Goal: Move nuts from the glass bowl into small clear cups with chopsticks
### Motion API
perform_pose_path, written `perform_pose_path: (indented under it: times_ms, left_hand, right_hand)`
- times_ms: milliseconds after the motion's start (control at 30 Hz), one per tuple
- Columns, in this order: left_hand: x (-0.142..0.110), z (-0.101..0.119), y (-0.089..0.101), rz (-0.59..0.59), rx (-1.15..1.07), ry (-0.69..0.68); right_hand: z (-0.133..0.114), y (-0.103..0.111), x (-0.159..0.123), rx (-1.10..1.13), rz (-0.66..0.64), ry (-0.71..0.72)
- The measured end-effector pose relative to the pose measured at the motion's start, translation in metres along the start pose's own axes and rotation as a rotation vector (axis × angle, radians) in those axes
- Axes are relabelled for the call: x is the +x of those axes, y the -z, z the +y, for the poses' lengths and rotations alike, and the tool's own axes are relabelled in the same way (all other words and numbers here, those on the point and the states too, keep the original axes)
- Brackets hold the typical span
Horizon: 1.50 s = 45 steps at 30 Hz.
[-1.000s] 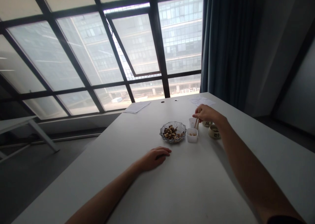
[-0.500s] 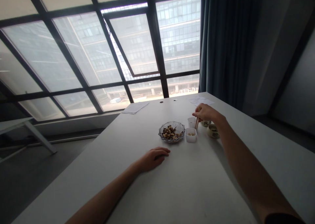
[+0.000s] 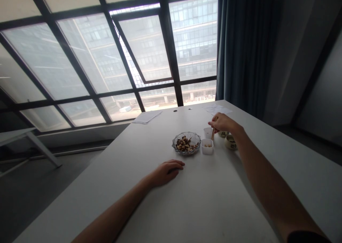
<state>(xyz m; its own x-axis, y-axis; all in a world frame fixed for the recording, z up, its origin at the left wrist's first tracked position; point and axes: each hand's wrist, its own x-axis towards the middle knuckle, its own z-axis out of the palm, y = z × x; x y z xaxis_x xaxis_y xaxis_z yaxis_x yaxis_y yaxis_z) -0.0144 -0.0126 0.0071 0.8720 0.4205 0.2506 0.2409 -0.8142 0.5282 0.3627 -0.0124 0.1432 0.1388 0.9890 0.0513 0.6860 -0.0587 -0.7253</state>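
Note:
My right hand (image 3: 223, 123) is closed around chopsticks (image 3: 213, 132), whose tips point down beside two small white plastic containers. The nearer container (image 3: 207, 150) has a few pale pieces in it; the farther container (image 3: 207, 132) stands just behind. To their left sits a clear glass bowl (image 3: 175, 143) with a heap of mixed brown and pale nuts (image 3: 186, 144). Two cream round pots with dark characters, a nearer pot (image 3: 231, 145) and a farther pot (image 3: 223, 133), are partly hidden by my right arm. My left hand (image 3: 165, 172) lies flat on the table, fingers extended, in front of the bowl.
The white table (image 3: 128, 157) reaches toward a large window with a tilted-open pane (image 3: 145, 47). Paper sheets (image 3: 147, 117) lie at its far left edge, more papers (image 3: 217, 109) at the far right. A dark curtain (image 3: 244, 50) hangs behind; another table (image 3: 16, 134) stands left.
My right hand and the chopsticks have shifted very slightly to the left. My left hand, the bowl and the containers have stayed in place.

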Motion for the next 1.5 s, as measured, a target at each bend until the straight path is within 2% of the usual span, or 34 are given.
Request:
perform_pose_path:
  times_ms: [267,433,633,733,833,1000,1167,1500]
  left_hand:
    - [-0.001,-0.002,-0.002,0.008,-0.012,-0.009]
    - [-0.001,-0.005,-0.002,0.005,-0.002,-0.018]
    - [-0.001,-0.011,-0.003,0.006,0.002,-0.023]
    - [-0.002,-0.012,-0.002,0.003,0.003,-0.017]
    - [-0.003,-0.01,-0.001,0.002,0.007,-0.011]
    - [0.001,-0.006,-0.003,0.0,0.006,0.0]
    - [0.002,-0.003,-0.002,-0.003,-0.003,-0.003]
    - [0.002,-0.001,-0.003,0.023,-0.016,-0.005]
  right_hand:
    - [-0.005,0.004,-0.005,0.009,0.031,-0.026]
    - [-0.012,0.014,-0.017,0.01,0.086,-0.051]
    - [-0.029,0.034,-0.046,-0.08,0.21,0.068]
    - [-0.035,0.034,-0.052,-0.056,0.206,0.08]
    - [-0.035,0.025,-0.046,-0.008,0.13,0.042]
    - [-0.021,0.011,-0.023,0.026,0.041,-0.027]
    - [-0.01,0.006,-0.009,0.065,0.037,-0.06]
    - [-0.001,0.0,0.001,0.065,0.035,-0.061]
